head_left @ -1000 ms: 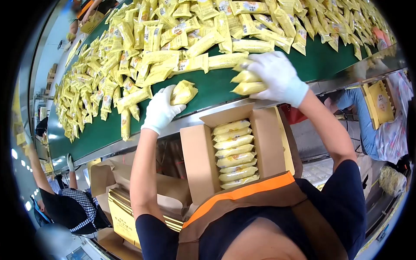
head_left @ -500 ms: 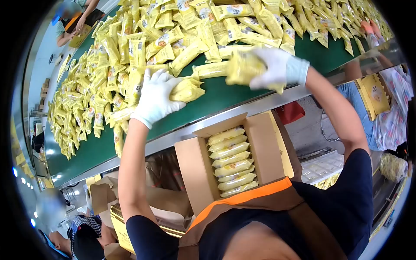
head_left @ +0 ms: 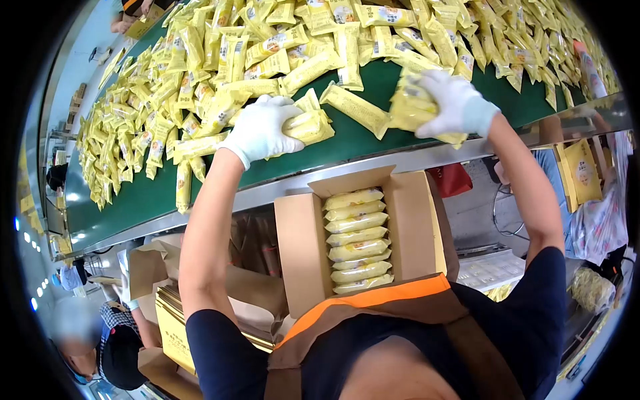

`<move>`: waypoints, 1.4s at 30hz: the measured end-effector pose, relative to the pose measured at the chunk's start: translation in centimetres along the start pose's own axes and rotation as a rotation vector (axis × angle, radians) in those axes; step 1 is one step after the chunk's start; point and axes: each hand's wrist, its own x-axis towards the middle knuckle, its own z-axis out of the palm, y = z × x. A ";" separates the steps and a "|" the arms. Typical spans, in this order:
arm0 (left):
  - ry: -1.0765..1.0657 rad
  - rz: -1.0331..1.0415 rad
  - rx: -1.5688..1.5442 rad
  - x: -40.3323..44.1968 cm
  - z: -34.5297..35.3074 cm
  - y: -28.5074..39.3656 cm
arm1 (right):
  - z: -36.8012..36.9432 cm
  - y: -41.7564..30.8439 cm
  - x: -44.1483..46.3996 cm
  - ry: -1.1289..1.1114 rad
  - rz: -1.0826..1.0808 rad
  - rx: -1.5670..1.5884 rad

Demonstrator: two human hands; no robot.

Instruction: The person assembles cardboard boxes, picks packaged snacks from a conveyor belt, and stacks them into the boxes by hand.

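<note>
Left hand (head_left: 263,130), gloved, grip closed round small bunch of yellow packets (head_left: 309,127) on green bench (head_left: 340,147). Right hand (head_left: 457,105), gloved, slightly blurred, grip closed on another yellow bunch (head_left: 415,103) near bench's front edge. Single loose packet (head_left: 355,111) lies slantwise between bunches. Big heap of packets (head_left: 267,50) spreads beyond both hands. Open carton (head_left: 303,243), flaps out, sits below bench edge, holding column of packets (head_left: 358,240), stacked one behind another. Red item (head_left: 451,180) right of carton.
</note>
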 end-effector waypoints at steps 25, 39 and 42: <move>-0.111 0.225 -0.101 5.8 -2.1 7.7 | 2.4 2.0 -4.1 0.126 0.110 -0.109; -0.119 -0.044 -0.167 2.6 0.7 5.4 | 1.3 -0.1 -2.5 0.178 0.118 -0.028; -0.029 0.075 0.195 1.7 2.5 7.3 | 3.3 -0.9 -1.7 0.155 0.159 -0.080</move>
